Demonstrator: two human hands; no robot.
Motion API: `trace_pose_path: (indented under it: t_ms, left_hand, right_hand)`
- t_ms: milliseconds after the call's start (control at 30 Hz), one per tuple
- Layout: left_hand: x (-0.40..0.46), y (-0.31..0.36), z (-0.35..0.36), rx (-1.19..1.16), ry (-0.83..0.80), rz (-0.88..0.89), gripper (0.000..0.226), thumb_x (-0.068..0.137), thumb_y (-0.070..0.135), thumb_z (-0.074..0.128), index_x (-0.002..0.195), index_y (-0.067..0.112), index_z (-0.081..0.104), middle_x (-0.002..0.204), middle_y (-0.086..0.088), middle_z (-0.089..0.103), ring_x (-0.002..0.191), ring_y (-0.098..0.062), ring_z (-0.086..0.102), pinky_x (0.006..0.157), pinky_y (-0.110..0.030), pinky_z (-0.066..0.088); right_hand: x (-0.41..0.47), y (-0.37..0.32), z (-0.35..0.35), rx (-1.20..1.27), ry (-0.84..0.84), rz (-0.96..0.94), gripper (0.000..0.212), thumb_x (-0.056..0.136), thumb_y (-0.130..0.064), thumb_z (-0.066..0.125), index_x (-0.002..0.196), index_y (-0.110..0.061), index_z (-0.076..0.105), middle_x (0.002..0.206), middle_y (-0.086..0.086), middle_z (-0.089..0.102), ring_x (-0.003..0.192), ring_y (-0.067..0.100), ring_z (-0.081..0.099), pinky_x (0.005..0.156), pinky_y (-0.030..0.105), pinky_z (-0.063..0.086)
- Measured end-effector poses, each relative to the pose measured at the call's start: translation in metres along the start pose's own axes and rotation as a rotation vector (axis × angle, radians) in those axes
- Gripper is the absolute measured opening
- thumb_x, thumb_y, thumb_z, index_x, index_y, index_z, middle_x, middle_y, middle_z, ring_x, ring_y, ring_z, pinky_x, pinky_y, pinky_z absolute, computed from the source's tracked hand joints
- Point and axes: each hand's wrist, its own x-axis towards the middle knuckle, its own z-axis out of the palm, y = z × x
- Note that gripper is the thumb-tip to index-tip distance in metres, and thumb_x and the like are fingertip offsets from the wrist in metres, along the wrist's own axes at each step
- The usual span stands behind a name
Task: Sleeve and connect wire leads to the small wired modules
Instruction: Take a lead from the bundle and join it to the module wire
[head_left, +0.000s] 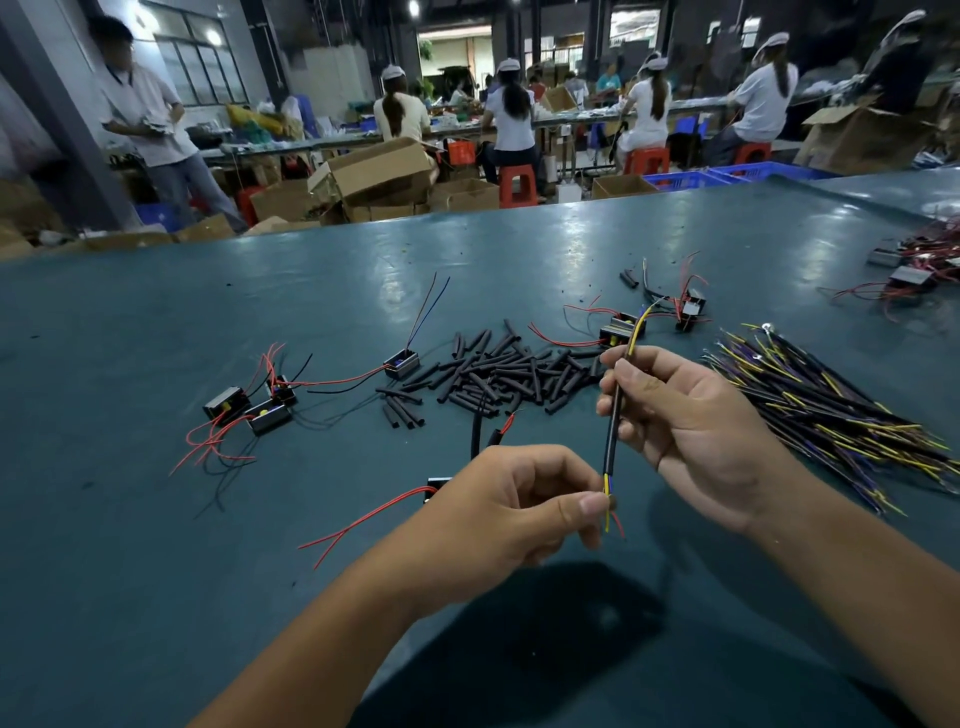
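My right hand (691, 421) grips a black-sheathed cable (613, 426) held nearly upright, yellow and blue leads showing at both ends. My left hand (509, 509) pinches the cable's lower leads together with a thin red wire at thumb and forefinger. A small black module (439, 484) sits mostly hidden behind the left hand, its red wires (363, 519) trailing left over the table. Two black sleeves (483, 436) rise just behind the left hand, a red lead poking from one.
A heap of black sleeve pieces (498, 374) lies mid-table. Wired modules (254, 405) sit at left, others (623, 327) behind my right hand. A bundle of black cables (831, 410) fans out at right. People work at benches behind the green table (156, 545).
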Motion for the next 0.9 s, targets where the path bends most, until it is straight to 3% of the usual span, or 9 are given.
trace_pose_path:
  t_ms: [267, 367, 433, 500, 567, 633, 700, 767, 900]
  left_hand:
    - [0.003, 0.000, 0.003, 0.018, 0.034, -0.015, 0.017, 0.100, 0.030, 0.060, 0.084, 0.028, 0.068, 0.079, 0.003, 0.067, 0.053, -0.007, 0.046, 0.049, -0.015, 0.037]
    - [0.003, -0.001, 0.006, 0.010, 0.078, -0.027, 0.018, 0.097, 0.027, 0.061, 0.081, 0.026, 0.068, 0.069, 0.002, 0.063, 0.050, -0.008, 0.043, 0.047, -0.016, 0.035]
    - [0.004, 0.001, 0.005, -0.006, 0.134, -0.053, 0.020, 0.094, 0.028, 0.059, 0.077, 0.023, 0.067, 0.058, 0.002, 0.054, 0.048, -0.010, 0.041, 0.046, -0.017, 0.032]
    - [0.005, 0.002, 0.003, -0.026, 0.168, -0.080, 0.021, 0.090, 0.028, 0.056, 0.072, 0.023, 0.065, 0.053, 0.002, 0.048, 0.047, -0.011, 0.040, 0.046, -0.017, 0.032]
    - [0.004, 0.005, 0.001, -0.027, 0.169, -0.085, 0.022, 0.089, 0.026, 0.056, 0.068, 0.024, 0.063, 0.052, 0.002, 0.047, 0.047, -0.010, 0.039, 0.046, -0.017, 0.032]
    - [0.004, 0.008, 0.000, -0.032, 0.163, -0.074, 0.021, 0.088, 0.024, 0.055, 0.067, 0.023, 0.060, 0.052, 0.002, 0.046, 0.047, -0.010, 0.037, 0.046, -0.016, 0.030]
    - [0.003, 0.009, -0.002, -0.053, 0.159, -0.056, 0.018, 0.088, 0.021, 0.056, 0.070, 0.018, 0.058, 0.054, -0.001, 0.045, 0.047, -0.010, 0.036, 0.045, -0.016, 0.029]
    - [0.003, 0.010, -0.006, -0.061, 0.153, -0.060, 0.018, 0.089, 0.022, 0.057, 0.072, 0.016, 0.059, 0.057, -0.003, 0.047, 0.048, -0.011, 0.037, 0.046, -0.017, 0.029]
    - [0.001, 0.012, -0.013, -0.150, 0.117, -0.089, 0.021, 0.091, 0.029, 0.061, 0.072, 0.021, 0.063, 0.064, -0.003, 0.051, 0.050, -0.012, 0.039, 0.047, -0.019, 0.031]
  right_hand:
    - [-0.004, 0.001, 0.001, -0.050, -0.071, 0.047, 0.023, 0.083, -0.013, 0.060, 0.104, -0.003, 0.060, 0.077, 0.006, 0.064, 0.065, 0.012, 0.065, 0.047, 0.016, 0.050]
    - [-0.004, 0.004, 0.001, -0.212, 0.034, 0.025, 0.017, 0.092, -0.009, 0.061, 0.107, -0.003, 0.060, 0.085, 0.011, 0.067, 0.072, 0.016, 0.068, 0.053, 0.020, 0.053]
    - [-0.004, 0.008, -0.005, -0.687, 0.233, -0.180, 0.026, 0.093, -0.017, 0.066, 0.116, -0.010, 0.058, 0.105, 0.006, 0.066, 0.095, 0.016, 0.065, 0.075, 0.026, 0.056]
    - [-0.007, 0.006, -0.008, -1.119, 0.341, -0.536, 0.042, 0.093, -0.022, 0.067, 0.131, -0.012, 0.052, 0.129, 0.002, 0.057, 0.122, 0.014, 0.052, 0.102, 0.031, 0.044]
    - [-0.009, 0.000, -0.009, -1.290, 0.205, -0.865, 0.046, 0.094, -0.017, 0.062, 0.136, -0.007, 0.051, 0.143, 0.006, 0.049, 0.140, 0.019, 0.038, 0.116, 0.040, 0.031]
    - [-0.010, -0.003, -0.007, -1.440, -0.088, -1.026, 0.041, 0.092, -0.017, 0.058, 0.132, -0.007, 0.058, 0.144, 0.006, 0.051, 0.145, 0.022, 0.034, 0.120, 0.047, 0.022]
    - [-0.010, -0.001, -0.005, -1.504, -0.336, -1.045, 0.029, 0.095, -0.018, 0.054, 0.119, -0.008, 0.067, 0.126, 0.004, 0.065, 0.134, 0.021, 0.050, 0.119, 0.049, 0.026]
    - [-0.011, 0.002, -0.006, -1.470, -0.401, -0.999, 0.021, 0.097, -0.017, 0.052, 0.103, -0.007, 0.070, 0.098, 0.003, 0.069, 0.102, 0.023, 0.065, 0.105, 0.045, 0.043]
    - [-0.014, -0.001, -0.007, -1.346, -0.380, -0.846, 0.025, 0.099, -0.022, 0.047, 0.092, -0.007, 0.066, 0.086, -0.008, 0.054, 0.080, 0.005, 0.048, 0.080, 0.014, 0.038]
